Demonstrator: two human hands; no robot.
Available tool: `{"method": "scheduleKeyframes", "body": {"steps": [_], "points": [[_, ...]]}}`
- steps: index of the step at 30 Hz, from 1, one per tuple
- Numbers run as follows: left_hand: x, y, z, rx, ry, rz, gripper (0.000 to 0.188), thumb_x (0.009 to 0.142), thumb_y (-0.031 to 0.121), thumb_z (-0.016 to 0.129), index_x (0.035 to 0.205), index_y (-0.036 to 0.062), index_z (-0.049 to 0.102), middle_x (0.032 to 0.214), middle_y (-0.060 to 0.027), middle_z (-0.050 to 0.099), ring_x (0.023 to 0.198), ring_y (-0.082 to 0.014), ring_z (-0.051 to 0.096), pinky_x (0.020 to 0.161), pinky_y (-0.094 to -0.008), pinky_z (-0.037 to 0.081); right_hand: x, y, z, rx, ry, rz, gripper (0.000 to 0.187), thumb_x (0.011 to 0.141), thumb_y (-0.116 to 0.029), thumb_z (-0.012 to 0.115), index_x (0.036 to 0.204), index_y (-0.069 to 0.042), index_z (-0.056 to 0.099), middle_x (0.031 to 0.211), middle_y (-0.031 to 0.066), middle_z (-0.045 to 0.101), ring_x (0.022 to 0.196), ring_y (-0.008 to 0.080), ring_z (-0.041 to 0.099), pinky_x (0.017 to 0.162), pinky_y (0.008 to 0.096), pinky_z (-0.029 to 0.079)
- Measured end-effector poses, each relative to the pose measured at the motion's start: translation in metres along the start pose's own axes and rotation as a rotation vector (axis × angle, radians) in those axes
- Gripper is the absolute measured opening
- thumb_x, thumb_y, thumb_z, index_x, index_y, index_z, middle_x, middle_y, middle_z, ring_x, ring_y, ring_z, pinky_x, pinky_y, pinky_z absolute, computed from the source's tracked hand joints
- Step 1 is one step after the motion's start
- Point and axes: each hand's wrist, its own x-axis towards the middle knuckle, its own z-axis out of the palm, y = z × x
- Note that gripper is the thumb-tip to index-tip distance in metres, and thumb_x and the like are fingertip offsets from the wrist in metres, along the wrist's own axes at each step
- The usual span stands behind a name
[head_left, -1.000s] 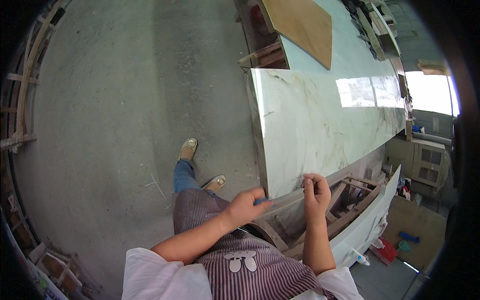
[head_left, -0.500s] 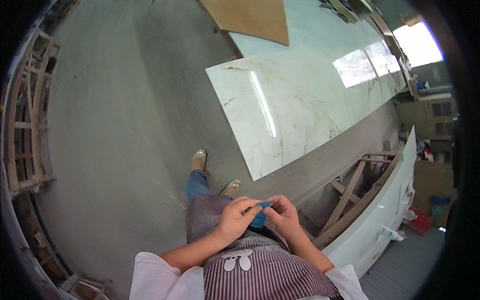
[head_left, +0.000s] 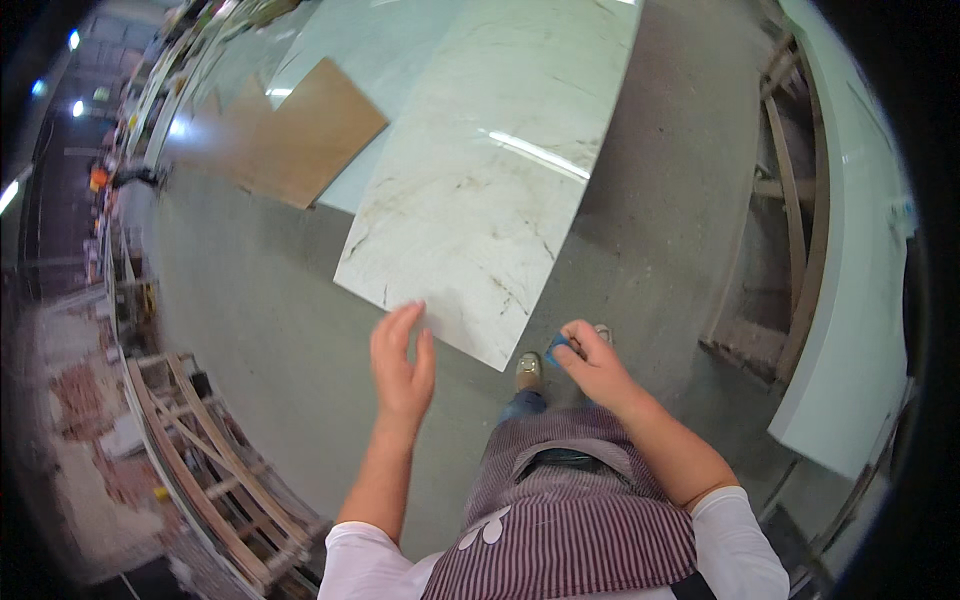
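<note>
My left hand (head_left: 402,365) reaches forward with its fingers apart and nothing in it, close to the near edge of a white marble-patterned slab (head_left: 470,220). It overlaps that edge in the picture; whether it touches the slab I cannot tell. Off the slab's near right corner, my right hand (head_left: 597,368) pinches a small, thin blue piece (head_left: 556,347) between thumb and fingers. Only part of that piece shows, so its kind is unclear. Light bands reflect off the slab's glossy face.
A brown board (head_left: 300,135) lies at the slab's far left. To the right, a pale slab (head_left: 860,250) rests on a wooden frame (head_left: 800,230). Another wooden frame (head_left: 215,470) stands at the lower left. My shoe (head_left: 529,371) is on the grey floor (head_left: 270,300).
Both hands were together on the blue piece at my apron; they have parted, the left reaching forward, the right keeping the piece. My view has turned, and the slab is now in front of me.
</note>
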Motion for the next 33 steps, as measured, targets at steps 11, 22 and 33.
{"method": "scheduleKeyframes", "body": {"steps": [11,22,33], "points": [[0.148,-0.023,0.083,0.438,-0.319,0.319,0.057,0.097,0.035,0.043,0.147,0.0128,0.032,0.153,-0.0191,0.027,0.143,-0.0362,0.020,0.114,-0.0537,0.012,0.050,0.014,0.046,0.344,0.401,-0.216,0.028,0.088,-0.027,0.070,0.091,-0.003,0.056,0.075,0.0007,0.057,0.070,0.0077,0.049,0.061,0.0262,0.043],[0.152,-0.018,0.093,0.435,-0.320,0.278,0.058,0.098,0.040,0.037,0.149,0.0136,0.029,0.155,-0.0174,0.022,0.144,-0.0341,0.016,0.115,-0.0527,0.008,0.009,0.052,0.102,0.322,0.260,-0.206,0.028,0.083,-0.025,0.075,0.082,-0.004,0.055,0.074,0.0001,0.055,0.069,0.0080,0.048,0.059,0.0263,0.041],[0.150,-0.019,0.094,0.411,-0.313,0.282,0.057,0.098,0.039,0.039,0.148,0.0140,0.030,0.153,-0.0180,0.026,0.143,-0.0359,0.019,0.114,-0.0535,0.011,0.013,0.032,0.085,0.212,0.443,-0.205,0.031,0.079,-0.024,0.078,0.081,-0.004,0.053,0.074,0.0026,0.056,0.067,0.0093,0.050,0.059,0.0272,0.042]]}}
